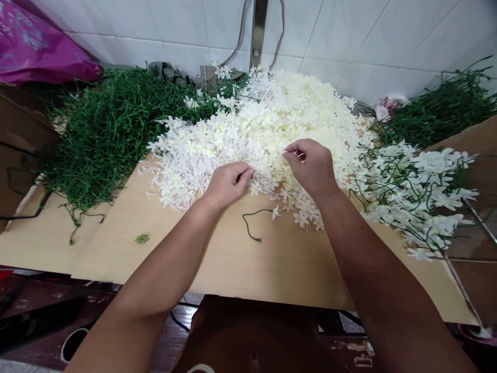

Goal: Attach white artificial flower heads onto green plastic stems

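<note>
A large heap of white and pale-yellow artificial flowers (310,103) spreads over the cardboard-covered table. At its front edge, my left hand (229,184) is closed, thumb pressed to the curled fingers; whatever it may hold is hidden. My right hand (312,165) pinches thumb and forefinger together above the heap, with a tiny pale bit at the fingertips too small to name. Between my forearms, a single green stem (246,225) with a small white flower at one end lies on the cardboard (233,264). Thin white pieces (182,178) are mixed into the heap's left side.
Green artificial stems (108,124) are piled at the left, with another green pile (446,111) at the far right. White flowers on green stems (415,197) lie at the right beside a cardboard box (481,171). A purple bag (42,46) sits back left, against the tiled wall (349,36).
</note>
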### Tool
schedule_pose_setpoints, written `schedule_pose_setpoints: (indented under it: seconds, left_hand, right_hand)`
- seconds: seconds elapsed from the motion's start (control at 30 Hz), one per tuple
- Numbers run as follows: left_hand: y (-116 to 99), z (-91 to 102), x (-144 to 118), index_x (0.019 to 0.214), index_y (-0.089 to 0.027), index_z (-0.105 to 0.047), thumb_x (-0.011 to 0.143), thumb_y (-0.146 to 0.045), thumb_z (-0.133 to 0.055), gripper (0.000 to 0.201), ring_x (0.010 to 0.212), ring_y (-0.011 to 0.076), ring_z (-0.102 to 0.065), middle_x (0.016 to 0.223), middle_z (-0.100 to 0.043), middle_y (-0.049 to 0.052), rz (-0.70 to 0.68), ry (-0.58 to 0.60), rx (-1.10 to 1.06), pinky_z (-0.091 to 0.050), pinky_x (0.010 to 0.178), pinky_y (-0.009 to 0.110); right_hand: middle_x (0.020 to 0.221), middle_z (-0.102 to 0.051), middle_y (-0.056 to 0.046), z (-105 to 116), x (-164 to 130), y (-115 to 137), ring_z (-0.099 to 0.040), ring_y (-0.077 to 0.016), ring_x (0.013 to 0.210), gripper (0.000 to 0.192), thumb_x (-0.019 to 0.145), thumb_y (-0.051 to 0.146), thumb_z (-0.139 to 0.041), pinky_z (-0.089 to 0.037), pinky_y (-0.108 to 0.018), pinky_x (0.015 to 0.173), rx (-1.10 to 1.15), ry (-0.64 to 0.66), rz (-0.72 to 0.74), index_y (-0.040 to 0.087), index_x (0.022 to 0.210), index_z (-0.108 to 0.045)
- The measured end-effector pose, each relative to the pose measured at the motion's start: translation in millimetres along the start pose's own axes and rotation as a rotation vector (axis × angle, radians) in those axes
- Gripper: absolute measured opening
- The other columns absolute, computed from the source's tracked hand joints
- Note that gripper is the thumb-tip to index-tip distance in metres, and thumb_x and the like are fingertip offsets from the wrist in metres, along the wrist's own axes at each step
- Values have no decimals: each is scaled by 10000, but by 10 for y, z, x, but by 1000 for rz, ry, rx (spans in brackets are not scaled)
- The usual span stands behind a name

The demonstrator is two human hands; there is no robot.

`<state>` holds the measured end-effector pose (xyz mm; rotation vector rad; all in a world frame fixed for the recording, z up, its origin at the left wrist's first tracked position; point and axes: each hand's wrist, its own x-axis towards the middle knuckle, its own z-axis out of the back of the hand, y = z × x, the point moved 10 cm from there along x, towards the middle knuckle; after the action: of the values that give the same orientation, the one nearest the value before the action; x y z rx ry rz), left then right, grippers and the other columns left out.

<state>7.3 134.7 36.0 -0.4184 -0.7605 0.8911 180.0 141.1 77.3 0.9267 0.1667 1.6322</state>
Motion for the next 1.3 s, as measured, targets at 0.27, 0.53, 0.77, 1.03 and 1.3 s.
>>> schedule_pose_setpoints:
  seconds: [0.27,0.53,0.77,1.03,1.3]
  left_hand:
    - [-78,-92,-4,1041,-179,-679,896,-197,-509,224,847,189,-595,908,-646,73,-70,-78,76,-469,753,334]
    - [-90,-113,7,1024,-176,-700,901,-194,-516,222,860,187,-614,897,-664,70,-60,-98,35,-488,770,339]
    - [-180,-183,-10,1021,-176,-710,903,-247,-550,211,867,171,-639,919,-698,59,-16,-70,-164,-499,791,322]
    - [-27,-263,-57,921,-189,-654,843,-241,-629,97,737,130,-593,818,-665,22,178,-107,-322,-466,688,276]
    - [-63,-160,-43,774,-181,-560,820,-175,-577,49,694,136,-523,737,-588,9,126,-122,-192,-417,640,282]
  right_hand:
    - [708,-625,-36,8,-138,-198,-566,-166,655,86,790,242,-626,-504,-358,699,77,3,-146,174,743,-651]
    - [783,-661,-34,-180,-251,-343,-625,-139,622,125,773,179,-615,-574,-345,647,446,100,-319,170,886,-667]
    - [826,-705,-28,-306,-426,-279,-674,-129,668,149,795,185,-612,-608,-330,705,664,47,-369,181,944,-615]
    - [938,-724,-40,-418,-545,-77,-708,-151,803,209,844,198,-552,-608,-346,803,674,59,-251,206,1050,-584]
    - [948,-728,-32,-500,-600,-50,-711,-153,832,212,834,245,-593,-604,-364,852,748,100,-312,206,1042,-605]
